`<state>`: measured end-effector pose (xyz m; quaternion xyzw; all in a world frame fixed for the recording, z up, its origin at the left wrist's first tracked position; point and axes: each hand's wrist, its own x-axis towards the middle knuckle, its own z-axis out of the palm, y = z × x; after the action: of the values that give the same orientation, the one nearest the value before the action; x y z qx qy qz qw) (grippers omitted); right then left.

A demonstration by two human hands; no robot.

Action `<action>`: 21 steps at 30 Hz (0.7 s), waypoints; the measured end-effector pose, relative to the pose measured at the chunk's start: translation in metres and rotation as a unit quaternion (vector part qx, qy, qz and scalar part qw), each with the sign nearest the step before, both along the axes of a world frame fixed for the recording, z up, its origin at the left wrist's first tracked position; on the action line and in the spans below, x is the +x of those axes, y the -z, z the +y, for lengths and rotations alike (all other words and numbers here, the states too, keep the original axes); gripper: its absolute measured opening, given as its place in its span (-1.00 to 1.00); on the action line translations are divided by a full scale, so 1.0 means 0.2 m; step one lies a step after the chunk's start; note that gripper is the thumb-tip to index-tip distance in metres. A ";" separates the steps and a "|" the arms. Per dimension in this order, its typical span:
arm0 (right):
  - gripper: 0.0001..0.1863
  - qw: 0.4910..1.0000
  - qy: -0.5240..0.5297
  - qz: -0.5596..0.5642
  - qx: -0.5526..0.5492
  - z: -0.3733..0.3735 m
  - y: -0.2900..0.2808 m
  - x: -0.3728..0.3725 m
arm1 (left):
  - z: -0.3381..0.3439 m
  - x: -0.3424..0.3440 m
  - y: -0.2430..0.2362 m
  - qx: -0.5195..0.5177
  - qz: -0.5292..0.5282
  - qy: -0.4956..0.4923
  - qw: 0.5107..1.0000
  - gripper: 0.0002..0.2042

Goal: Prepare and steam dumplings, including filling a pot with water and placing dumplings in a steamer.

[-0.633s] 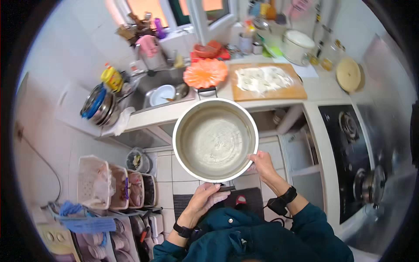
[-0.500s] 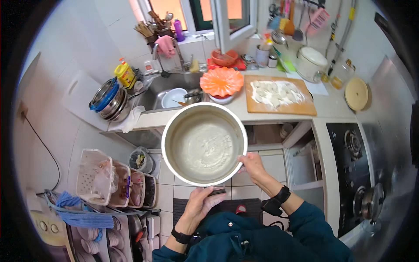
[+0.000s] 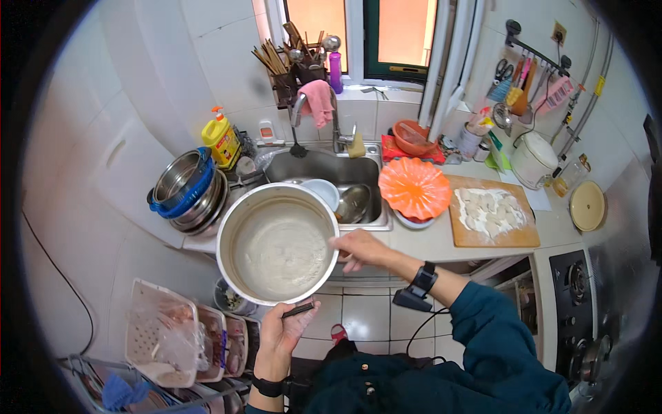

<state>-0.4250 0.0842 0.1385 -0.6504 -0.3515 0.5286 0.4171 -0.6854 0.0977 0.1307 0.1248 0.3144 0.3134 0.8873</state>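
A large, deep silver metal pot (image 3: 279, 241) is between my hands, its wide mouth turned up toward me. Whitish smears or a little cloudy liquid show on its bottom; I cannot tell which. My left hand (image 3: 283, 330) is curled round the pot's dark handle (image 3: 298, 310) on the near side. On the right, my right hand (image 3: 362, 248) grips the pot at its rim, where a handle may be hidden by the fingers. The pot hangs at the front edge of the sink (image 3: 276, 165), covering part of it. A white bowl (image 3: 323, 192) and a metal bowl (image 3: 355, 203) lie in the sink.
Right of the sink stands an orange scalloped bowl (image 3: 414, 188), then a wooden board (image 3: 460, 234) with floured dough pieces. Stacked metal bowls (image 3: 186, 193) and a yellow bottle (image 3: 221, 140) stand left of the sink. A black stove (image 3: 571, 303) is far right; plastic baskets (image 3: 162, 331) stand lower left.
My body and view have turned left toward the sink. The pot has moved with both hands to the sink's front edge; both hands keep their hold.
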 end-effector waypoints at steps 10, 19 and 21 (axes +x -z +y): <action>-0.73 0.928 0.058 -0.366 -0.039 0.69 -0.06 0.97 | 0.68 0.15 0.07 -0.094 -0.002 0.055 0.994 -0.46; -0.64 0.795 -0.014 -0.601 -0.078 1.17 0.04 1.44 | 0.89 0.45 0.13 -0.061 0.039 0.057 0.996 -0.53; -0.58 0.789 -0.036 -0.610 -0.070 1.27 0.08 1.50 | 0.92 0.52 0.15 -0.056 0.039 0.059 0.996 -0.55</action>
<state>-0.1252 0.3384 0.1229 -0.8517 -0.5181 0.0596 0.0502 -0.5812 0.2815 0.1013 0.1051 0.3583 0.2375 0.8967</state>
